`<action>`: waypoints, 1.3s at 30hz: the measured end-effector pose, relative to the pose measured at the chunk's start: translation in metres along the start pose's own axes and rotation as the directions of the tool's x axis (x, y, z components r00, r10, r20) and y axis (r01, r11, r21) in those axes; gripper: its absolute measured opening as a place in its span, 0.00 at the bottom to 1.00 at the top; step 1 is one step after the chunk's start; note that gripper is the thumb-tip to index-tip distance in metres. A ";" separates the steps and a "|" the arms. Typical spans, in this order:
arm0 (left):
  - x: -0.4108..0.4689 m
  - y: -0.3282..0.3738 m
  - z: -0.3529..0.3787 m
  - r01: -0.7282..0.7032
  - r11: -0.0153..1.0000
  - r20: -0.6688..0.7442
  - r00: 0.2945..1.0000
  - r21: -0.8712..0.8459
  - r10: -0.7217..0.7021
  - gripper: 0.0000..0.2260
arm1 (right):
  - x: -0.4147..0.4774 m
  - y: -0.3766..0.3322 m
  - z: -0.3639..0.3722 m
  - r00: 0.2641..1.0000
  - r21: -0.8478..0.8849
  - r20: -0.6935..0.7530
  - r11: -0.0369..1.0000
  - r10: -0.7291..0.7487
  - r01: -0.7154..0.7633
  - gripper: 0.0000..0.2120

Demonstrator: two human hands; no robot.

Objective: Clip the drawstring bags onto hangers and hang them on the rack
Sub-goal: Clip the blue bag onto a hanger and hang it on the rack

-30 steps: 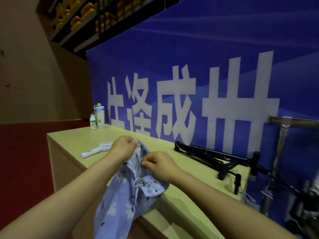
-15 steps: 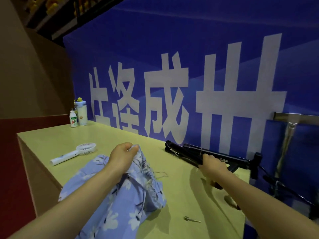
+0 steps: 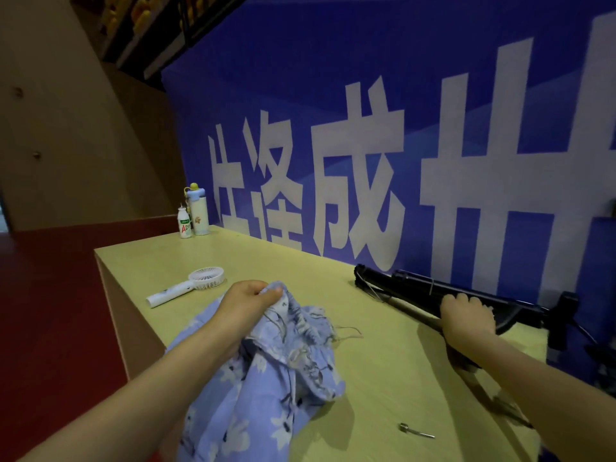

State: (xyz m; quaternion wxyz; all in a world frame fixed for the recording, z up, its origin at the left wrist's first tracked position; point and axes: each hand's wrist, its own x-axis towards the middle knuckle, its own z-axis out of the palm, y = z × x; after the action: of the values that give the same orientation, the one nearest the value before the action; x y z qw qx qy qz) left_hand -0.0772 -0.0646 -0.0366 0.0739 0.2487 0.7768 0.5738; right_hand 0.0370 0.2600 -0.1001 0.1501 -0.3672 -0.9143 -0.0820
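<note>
the left hand (image 3: 248,303) pinches the gathered mouth of the blue floral bag (image 3: 266,378), which slumps on the desk (image 3: 383,378) near its front edge. the right hand (image 3: 466,320) curls its fingers (image 3: 463,299) over the black hangers (image 3: 400,291) below the banner (image 3: 333,95). best to lift 1 hanger clear of the stack, with the bag's mouth bunched for the clips. a small bottle (image 3: 184,223) reads "ad"; the banner shows big white chinese characters, 成 among them.

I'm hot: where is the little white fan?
Head view: the white fan lies on the table, left side, just beyond the left hand holding the bag.
</note>
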 end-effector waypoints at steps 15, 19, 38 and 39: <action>-0.078 0.048 -0.099 0.073 0.997 -0.180 0.981 -0.012 -0.074 0.13 | -0.053 -0.026 -0.139 0.855 0.184 -0.464 0.919 -0.232 0.349 0.15; -0.104 0.052 -0.129 0.088 0.996 -0.267 0.960 0.008 -0.083 0.16 | -0.079 -0.048 -0.167 0.779 0.279 -0.531 0.799 -0.334 0.532 0.17; -0.132 0.058 -0.149 0.075 0.912 -0.054 0.997 0.403 -0.058 0.12 | -0.130 -0.110 -0.183 0.401 -0.239 -0.539 0.590 -0.741 0.771 0.22; -0.131 0.059 -0.146 0.080 0.910 -0.058 0.996 0.407 -0.061 0.12 | -0.135 -0.117 -0.187 0.368 -0.256 -0.557 0.576 -0.745 0.776 0.22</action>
State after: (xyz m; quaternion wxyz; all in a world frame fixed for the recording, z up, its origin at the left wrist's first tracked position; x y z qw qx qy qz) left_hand -0.0038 -0.2381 0.0444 0.0239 0.2176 0.8894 0.4012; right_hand 0.0881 0.0397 0.0258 0.3907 0.1471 -0.8784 -0.2328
